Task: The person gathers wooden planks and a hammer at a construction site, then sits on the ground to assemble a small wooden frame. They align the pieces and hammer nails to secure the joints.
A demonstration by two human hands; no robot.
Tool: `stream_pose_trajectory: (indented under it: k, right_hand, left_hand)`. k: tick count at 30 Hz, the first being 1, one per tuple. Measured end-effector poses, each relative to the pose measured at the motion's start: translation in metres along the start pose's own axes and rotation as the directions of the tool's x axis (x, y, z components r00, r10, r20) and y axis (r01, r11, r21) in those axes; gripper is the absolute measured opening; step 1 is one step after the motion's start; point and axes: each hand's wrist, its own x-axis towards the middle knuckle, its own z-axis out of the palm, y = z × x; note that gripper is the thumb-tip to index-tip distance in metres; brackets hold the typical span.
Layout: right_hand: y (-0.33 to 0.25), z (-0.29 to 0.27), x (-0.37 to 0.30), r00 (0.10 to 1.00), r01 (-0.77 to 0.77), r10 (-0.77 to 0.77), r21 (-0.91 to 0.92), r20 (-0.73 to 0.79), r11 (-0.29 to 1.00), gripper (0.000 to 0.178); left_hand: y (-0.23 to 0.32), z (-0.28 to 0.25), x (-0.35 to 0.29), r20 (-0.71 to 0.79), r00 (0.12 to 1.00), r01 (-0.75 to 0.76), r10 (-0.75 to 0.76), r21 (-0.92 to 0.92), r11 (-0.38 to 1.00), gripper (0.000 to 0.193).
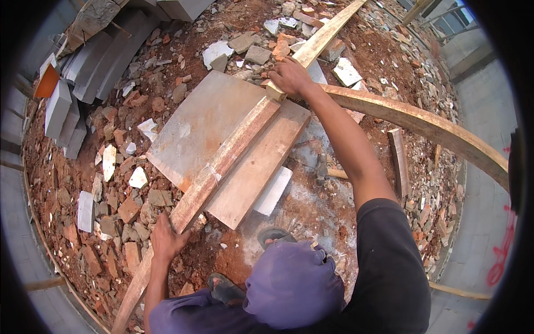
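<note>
My left hand (167, 238) is closed around a long reddish wooden beam (222, 158) that slants from the lower left to the middle. At the beam's upper end, my right hand (291, 77) wraps over a paler wooden beam (328, 34) running up to the top edge. The ends of the two beams meet just below that hand. Beneath them lie a flat wooden board (258, 172) and a wide, stained grey-brown sheet (206, 117). A third, thick beam (411, 114) stretches from beside my right hand to the right.
A hammer (322, 167) lies on the ground right of the board. Grey blocks (114, 61) are piled at upper left. Broken bricks and rubble (130, 209) cover the reddish soil. A short wood piece (398, 161) lies at right, near a grey block wall (489, 145). My sandalled feet (225, 288) are below.
</note>
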Motion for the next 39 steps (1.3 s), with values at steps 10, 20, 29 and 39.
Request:
stream_pose_trajectory:
  k: [10, 20, 29, 39]
  right_hand:
    - [0.007, 0.034, 0.005, 0.996, 0.048, -0.058, -0.122, -0.073, 0.991, 0.038]
    - [0.009, 0.029, 0.009, 0.999, 0.023, -0.027, -0.120, -0.028, 0.993, 0.042]
    - [-0.013, 0.007, 0.004, 0.991, -0.135, 0.135, 0.013, 0.007, 0.991, 0.046]
    - [0.000, -0.001, 0.007, 0.949, -0.086, 0.080, -0.007, -0.304, 0.996, 0.040]
  left_hand:
    - [-0.019, -0.007, 0.019, 0.093, 0.989, -0.106, 0.117, -0.111, 0.988, 0.086]
    - [0.041, -0.018, 0.063, 0.208, 0.951, -0.180, 0.228, -0.226, 0.957, 0.097]
    - [0.042, -0.022, 0.055, 0.211, 0.966, -0.098, 0.149, -0.234, 0.967, 0.091]
    - [0.058, -0.022, 0.055, 0.106, 0.984, -0.131, 0.145, -0.128, 0.983, 0.093]
